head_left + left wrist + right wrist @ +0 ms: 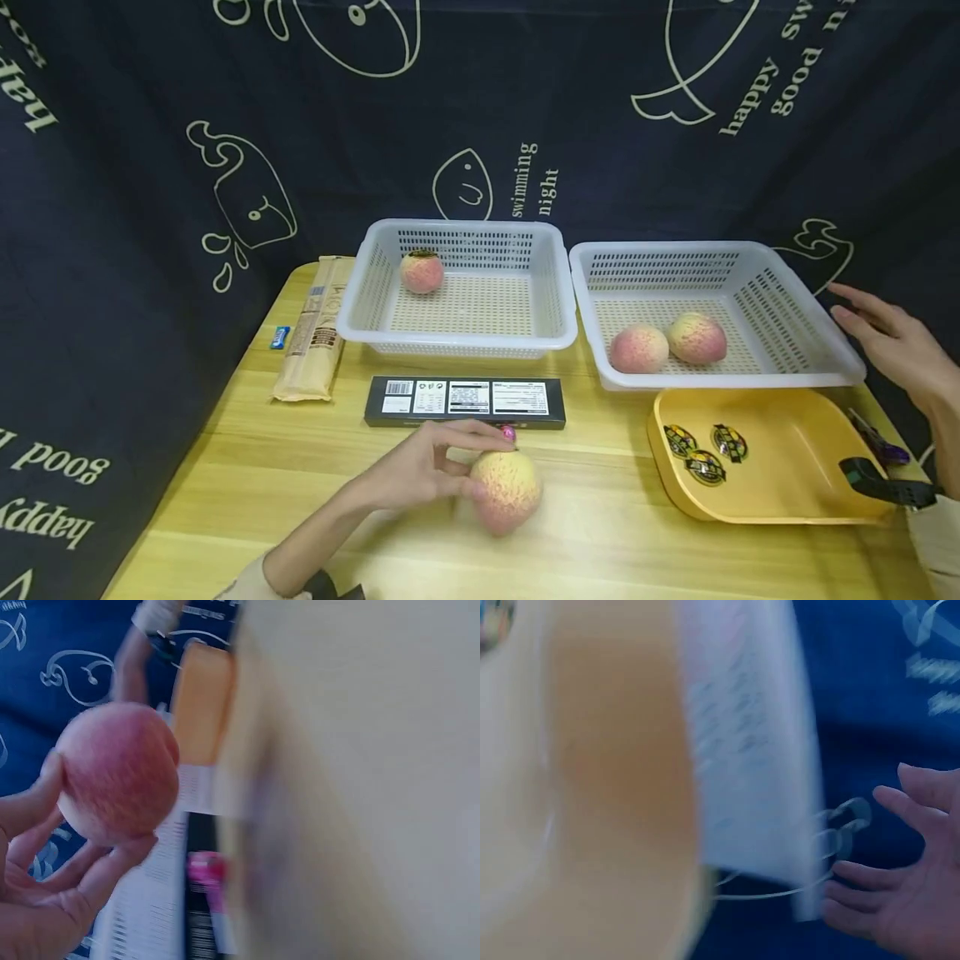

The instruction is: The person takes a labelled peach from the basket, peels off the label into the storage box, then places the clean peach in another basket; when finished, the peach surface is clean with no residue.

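Left hand (420, 475) fingers curl round the peach (504, 489) low over the table (240, 483); right hand (892, 337) open beside the right basket (832, 350); keep the grip light, avoid bruising.

I am counting four peaches: one (504, 492) on the table, one (421, 272) in the left basket (457, 337), two (638, 349) (697, 338) in the right basket (817, 333). I am seeing two white baskets, one yellow tray (787, 467) with three round stickers (705, 454), one black box (465, 402), and one long packet (313, 333).
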Action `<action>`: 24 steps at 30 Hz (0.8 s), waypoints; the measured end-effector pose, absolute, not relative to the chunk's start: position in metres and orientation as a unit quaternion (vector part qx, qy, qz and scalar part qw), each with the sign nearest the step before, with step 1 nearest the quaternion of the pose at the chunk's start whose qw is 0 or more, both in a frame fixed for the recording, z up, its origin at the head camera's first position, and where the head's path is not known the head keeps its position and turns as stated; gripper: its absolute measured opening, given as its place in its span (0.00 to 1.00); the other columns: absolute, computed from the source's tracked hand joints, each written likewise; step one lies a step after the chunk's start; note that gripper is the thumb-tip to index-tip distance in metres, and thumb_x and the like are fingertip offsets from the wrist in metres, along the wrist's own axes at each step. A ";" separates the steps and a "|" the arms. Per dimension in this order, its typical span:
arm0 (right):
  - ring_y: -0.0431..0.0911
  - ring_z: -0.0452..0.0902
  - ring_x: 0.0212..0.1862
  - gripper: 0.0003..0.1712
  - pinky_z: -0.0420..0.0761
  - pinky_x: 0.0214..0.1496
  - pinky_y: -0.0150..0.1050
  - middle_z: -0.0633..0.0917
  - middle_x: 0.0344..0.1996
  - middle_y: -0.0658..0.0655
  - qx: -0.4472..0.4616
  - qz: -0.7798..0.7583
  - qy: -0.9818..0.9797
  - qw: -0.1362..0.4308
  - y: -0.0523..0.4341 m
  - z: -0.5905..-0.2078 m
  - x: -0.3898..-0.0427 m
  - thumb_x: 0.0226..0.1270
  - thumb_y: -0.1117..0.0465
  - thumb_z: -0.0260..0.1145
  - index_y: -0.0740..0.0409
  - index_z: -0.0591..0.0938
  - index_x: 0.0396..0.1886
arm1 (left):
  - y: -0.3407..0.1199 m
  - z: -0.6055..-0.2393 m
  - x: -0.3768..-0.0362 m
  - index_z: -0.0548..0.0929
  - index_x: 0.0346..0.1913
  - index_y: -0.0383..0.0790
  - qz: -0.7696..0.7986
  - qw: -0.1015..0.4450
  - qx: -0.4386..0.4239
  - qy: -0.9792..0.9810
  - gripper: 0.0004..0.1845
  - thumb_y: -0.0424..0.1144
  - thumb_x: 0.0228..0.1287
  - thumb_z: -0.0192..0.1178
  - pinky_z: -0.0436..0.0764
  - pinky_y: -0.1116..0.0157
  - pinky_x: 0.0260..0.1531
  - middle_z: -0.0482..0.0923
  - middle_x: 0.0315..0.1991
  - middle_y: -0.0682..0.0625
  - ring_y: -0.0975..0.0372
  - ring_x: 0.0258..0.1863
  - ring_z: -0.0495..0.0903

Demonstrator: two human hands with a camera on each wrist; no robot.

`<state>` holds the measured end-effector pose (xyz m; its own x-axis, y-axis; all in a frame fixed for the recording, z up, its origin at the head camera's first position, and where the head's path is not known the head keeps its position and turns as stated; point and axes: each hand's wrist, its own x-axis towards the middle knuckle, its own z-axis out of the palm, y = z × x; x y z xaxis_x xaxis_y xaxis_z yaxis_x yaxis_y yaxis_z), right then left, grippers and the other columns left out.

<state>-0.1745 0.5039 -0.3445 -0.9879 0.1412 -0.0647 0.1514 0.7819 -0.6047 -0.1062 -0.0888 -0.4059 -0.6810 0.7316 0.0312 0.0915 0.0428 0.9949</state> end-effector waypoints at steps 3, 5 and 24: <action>0.84 0.40 0.75 0.36 0.42 0.70 0.84 0.37 0.79 0.81 0.078 -0.320 0.942 0.061 0.523 -0.361 -0.195 0.87 0.43 0.32 0.47 0.34 0.84 | -0.079 -0.377 -0.126 0.82 0.66 0.39 0.608 0.236 0.339 0.678 0.28 0.29 0.61 0.72 0.84 0.59 0.61 0.76 0.70 0.43 0.51 0.71 0.74; 0.83 0.47 0.71 0.33 0.47 0.69 0.84 0.39 0.77 0.84 0.070 -0.316 0.943 0.081 0.532 -0.372 -0.203 0.87 0.48 0.29 0.50 0.33 0.82 | -0.066 -0.358 -0.145 0.83 0.65 0.41 0.597 0.200 0.344 0.697 0.27 0.30 0.61 0.72 0.83 0.57 0.63 0.78 0.69 0.47 0.55 0.70 0.75; 0.64 0.64 0.53 0.33 0.70 0.44 0.40 0.55 0.75 0.82 0.086 -0.295 0.949 0.066 0.528 -0.376 -0.202 0.84 0.54 0.31 0.41 0.36 0.82 | 0.131 -0.360 -0.314 0.82 0.66 0.40 0.420 0.030 0.345 0.839 0.30 0.18 0.60 0.64 0.78 0.71 0.60 0.81 0.66 0.47 0.58 0.69 0.75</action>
<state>-0.2020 0.5283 -0.3757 -0.9766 0.1234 -0.1763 0.2016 0.8113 -0.5488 -0.3145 0.1307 -0.3603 -0.7606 0.6033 0.2399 0.5536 0.4096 0.7251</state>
